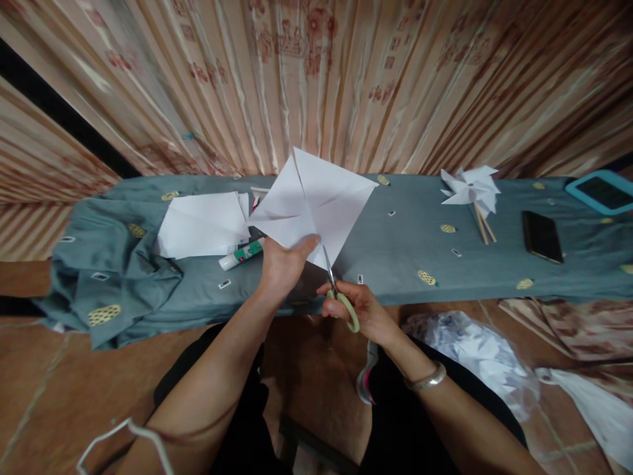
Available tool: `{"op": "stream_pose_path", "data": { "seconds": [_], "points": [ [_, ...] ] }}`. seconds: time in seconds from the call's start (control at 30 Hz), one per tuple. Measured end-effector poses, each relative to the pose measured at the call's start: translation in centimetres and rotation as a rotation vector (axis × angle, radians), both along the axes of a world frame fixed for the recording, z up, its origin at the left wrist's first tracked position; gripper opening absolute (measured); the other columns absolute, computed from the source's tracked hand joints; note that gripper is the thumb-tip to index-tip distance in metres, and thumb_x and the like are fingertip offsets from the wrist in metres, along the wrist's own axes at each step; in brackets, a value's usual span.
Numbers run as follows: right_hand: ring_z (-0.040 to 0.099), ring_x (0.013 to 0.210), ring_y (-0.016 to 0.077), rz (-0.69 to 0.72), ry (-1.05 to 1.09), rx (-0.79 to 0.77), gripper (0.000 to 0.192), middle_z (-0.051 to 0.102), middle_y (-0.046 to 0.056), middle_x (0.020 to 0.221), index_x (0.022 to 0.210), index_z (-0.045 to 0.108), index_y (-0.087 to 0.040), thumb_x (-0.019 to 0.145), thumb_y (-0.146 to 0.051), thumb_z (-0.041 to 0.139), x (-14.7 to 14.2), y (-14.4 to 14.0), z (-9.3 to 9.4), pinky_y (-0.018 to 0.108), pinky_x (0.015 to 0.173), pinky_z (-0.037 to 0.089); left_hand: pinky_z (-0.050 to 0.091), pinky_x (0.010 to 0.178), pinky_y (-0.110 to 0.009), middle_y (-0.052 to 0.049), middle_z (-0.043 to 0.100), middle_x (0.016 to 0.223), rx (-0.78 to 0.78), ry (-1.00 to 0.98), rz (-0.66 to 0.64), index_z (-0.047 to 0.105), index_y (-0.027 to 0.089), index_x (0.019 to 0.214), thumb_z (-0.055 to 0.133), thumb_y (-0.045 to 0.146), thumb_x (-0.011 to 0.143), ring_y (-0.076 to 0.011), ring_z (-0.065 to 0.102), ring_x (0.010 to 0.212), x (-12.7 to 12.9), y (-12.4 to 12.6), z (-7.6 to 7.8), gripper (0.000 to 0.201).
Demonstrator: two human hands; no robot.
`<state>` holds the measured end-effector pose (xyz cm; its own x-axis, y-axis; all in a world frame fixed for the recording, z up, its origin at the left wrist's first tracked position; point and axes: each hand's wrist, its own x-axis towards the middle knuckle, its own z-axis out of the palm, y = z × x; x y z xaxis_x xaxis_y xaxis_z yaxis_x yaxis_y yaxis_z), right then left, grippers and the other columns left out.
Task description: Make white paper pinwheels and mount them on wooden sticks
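Observation:
My left hand [285, 264] pinches a square sheet of white paper [336, 188] near its lower corner, thumb on top. The sheet is held up above the bench, with creases and slits running from its corners toward the middle. In my right hand [363, 307] is a pair of scissors [352, 315] with pale green handles; their blades lie at the sheet's near corner, on a line toward its centre. Just left of my left hand, a glue stick [241, 254] with a green label rests on the cloth, beside a stack of white paper [205, 224].
Grey-green cloth [395, 251] covers the long bench. At its right lie white paper pinwheels [472, 188] on wooden sticks, a dark phone [542, 236] and a blue-framed tablet [606, 192]. A clear bag of paper pieces [479, 359] stands on the floor. Patterned curtains [316, 79] hang behind.

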<state>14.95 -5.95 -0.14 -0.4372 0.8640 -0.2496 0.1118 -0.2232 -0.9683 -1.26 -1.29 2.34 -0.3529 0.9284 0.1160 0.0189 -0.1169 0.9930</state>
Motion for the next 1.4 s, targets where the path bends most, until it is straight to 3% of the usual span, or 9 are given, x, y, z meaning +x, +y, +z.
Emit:
{"op": "stream_pose_path", "data": {
  "seconds": [0.53, 0.8, 1.2, 1.4],
  "points": [
    [0.052, 0.048, 0.0085, -0.092, 0.052, -0.055, 0.042, 0.063, -0.004, 0.054, 0.081, 0.07, -0.019, 0.056, -0.049, 0.084, -0.6, -0.1, -0.5, 0.022, 0.048, 0.038, 0.053, 0.086, -0.04, -0.009, 0.075, 0.092, -0.011, 0.022, -0.001, 0.068, 0.013, 0.106, 0.076, 0.025, 0.063, -0.0285, 0.068, 0.089, -0.2, 0.1, 0.2, 0.046],
    [0.051, 0.047, 0.0086, -0.114, 0.074, -0.14, 0.044, 0.061, -0.005, 0.051, 0.079, 0.069, -0.018, 0.054, -0.05, 0.085, -0.8, -0.3, -0.7, 0.021, 0.046, 0.035, 0.053, 0.087, -0.04, -0.009, 0.075, 0.093, -0.027, 0.014, -0.004, 0.066, 0.014, 0.112, 0.076, 0.028, 0.062, -0.0282, 0.068, 0.088, -0.3, 0.1, 0.3, 0.052],
    [0.05, 0.045, 0.0082, -0.114, 0.016, -0.153, 0.05, 0.061, -0.004, 0.051, 0.079, 0.067, -0.017, 0.051, -0.055, 0.084, -1.0, -0.2, -0.1, 0.021, 0.044, 0.035, 0.053, 0.074, -0.033, -0.006, 0.072, 0.082, -0.009, 0.084, -0.037, 0.065, 0.015, 0.078, 0.068, 0.027, 0.063, -0.0215, 0.065, 0.076, -0.4, 0.2, -0.2, 0.019],
    [0.048, 0.048, 0.0082, -0.097, 0.002, -0.067, 0.045, 0.061, -0.003, 0.056, 0.084, 0.066, -0.017, 0.06, -0.053, 0.08, -0.5, 0.0, -0.2, 0.021, 0.045, 0.035, 0.051, 0.077, -0.033, -0.007, 0.072, 0.093, -0.014, 0.16, -0.087, 0.066, 0.014, 0.092, 0.071, 0.027, 0.065, -0.0226, 0.066, 0.084, -0.3, -0.2, -1.4, 0.03]
  ]
}}
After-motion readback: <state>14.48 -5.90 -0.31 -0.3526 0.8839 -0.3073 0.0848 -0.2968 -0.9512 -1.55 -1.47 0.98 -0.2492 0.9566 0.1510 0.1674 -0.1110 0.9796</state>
